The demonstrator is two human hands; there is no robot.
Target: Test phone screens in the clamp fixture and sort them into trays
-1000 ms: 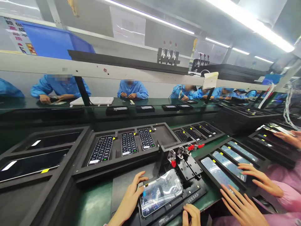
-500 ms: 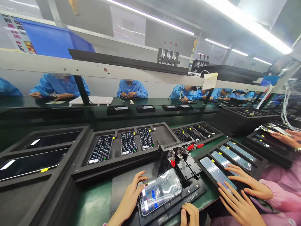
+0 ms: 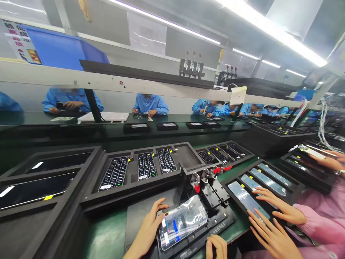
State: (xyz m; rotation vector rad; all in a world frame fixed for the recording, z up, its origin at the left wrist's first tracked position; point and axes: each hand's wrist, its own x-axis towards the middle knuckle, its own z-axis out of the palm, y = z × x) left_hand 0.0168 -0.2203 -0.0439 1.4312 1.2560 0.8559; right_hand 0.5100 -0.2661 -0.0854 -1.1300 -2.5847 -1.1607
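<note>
A phone [image 3: 185, 219] with a glossy film over it lies face up in a black fixture [image 3: 221, 225] at the bottom centre. My left hand [image 3: 147, 232] rests beside it, its fingers curled against the phone's left edge. Only part of my right hand [image 3: 217, 246] shows at the bottom edge, closed over the fixture's front edge with the thumb up. Red-handled toggle clamps [image 3: 210, 174] stand at the back of the fixture.
A co-worker's two hands in pink sleeves [image 3: 272, 223] lie spread on a tray of film-covered phones [image 3: 295, 187] to the right. A black tray with three phones showing grids [image 3: 126, 187] lies behind the fixture, and other trays [image 3: 40, 180] to the left. People in blue coats sit across the belt [image 3: 175, 135].
The co-worker's hands have slid left over their tray. My left fingers stay on the phone's edge, and my right hand has shifted slightly left along the fixture's front.
</note>
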